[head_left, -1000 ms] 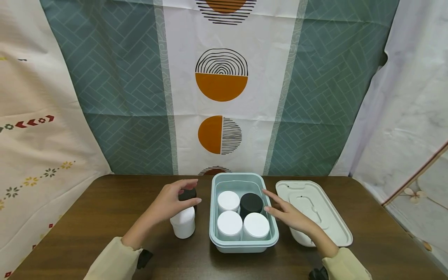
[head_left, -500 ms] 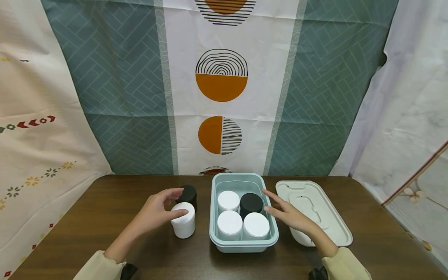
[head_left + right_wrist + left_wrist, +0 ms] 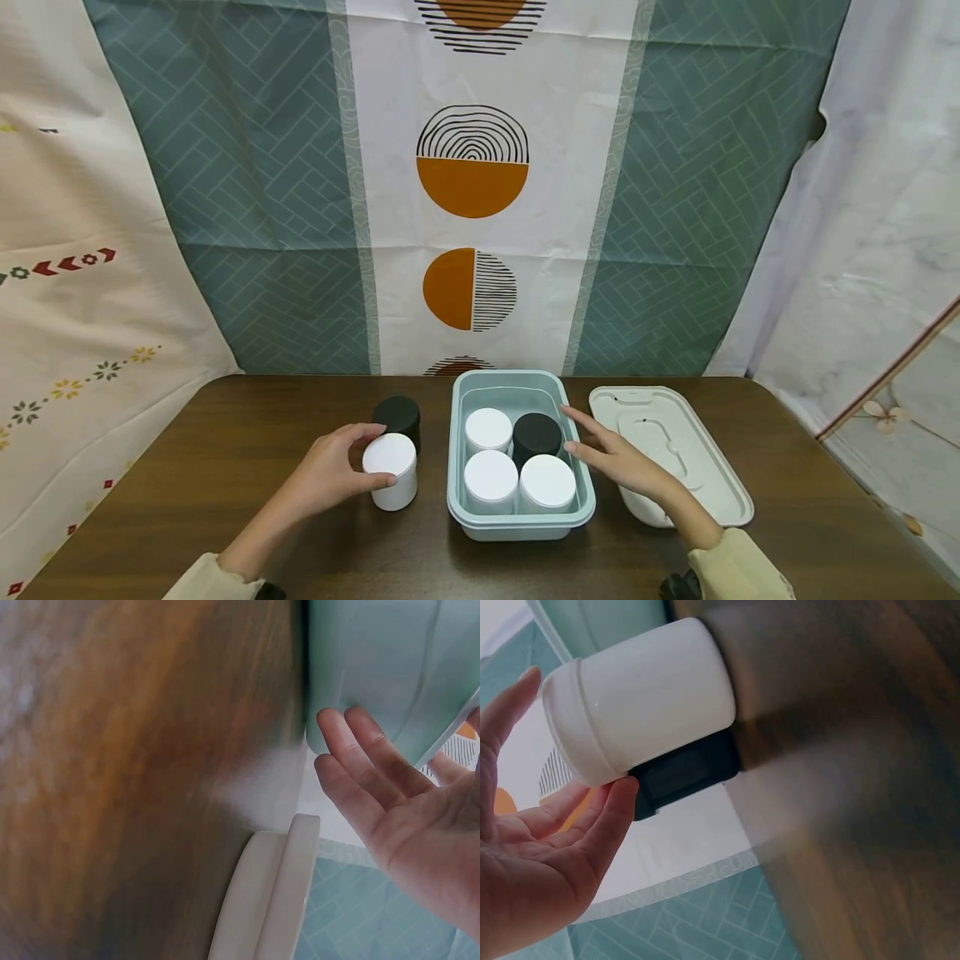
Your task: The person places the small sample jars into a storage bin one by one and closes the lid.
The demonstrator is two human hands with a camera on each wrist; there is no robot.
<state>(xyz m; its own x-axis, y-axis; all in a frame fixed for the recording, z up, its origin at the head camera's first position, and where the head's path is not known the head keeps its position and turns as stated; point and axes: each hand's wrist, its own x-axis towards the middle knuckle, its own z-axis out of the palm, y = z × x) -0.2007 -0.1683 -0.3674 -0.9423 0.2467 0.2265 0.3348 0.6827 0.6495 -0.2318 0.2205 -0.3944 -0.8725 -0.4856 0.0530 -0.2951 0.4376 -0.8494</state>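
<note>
Teal-and-white curtain [image 3: 285, 167], brown wooden table [image 3: 187, 467], cream printed cloth [image 3: 82, 317], white drape [image 3: 862, 250]

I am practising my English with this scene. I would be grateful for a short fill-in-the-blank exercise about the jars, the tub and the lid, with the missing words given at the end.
1. The left hand is at a jar whose colour is ____.
2. Inside the tub, exactly ____ jars can be seen.
3. Of those in the tub, only one is ____.
4. In the head view, the white lid lies to the ____ of the tub.

Missing words: white; four; black; right.
</note>
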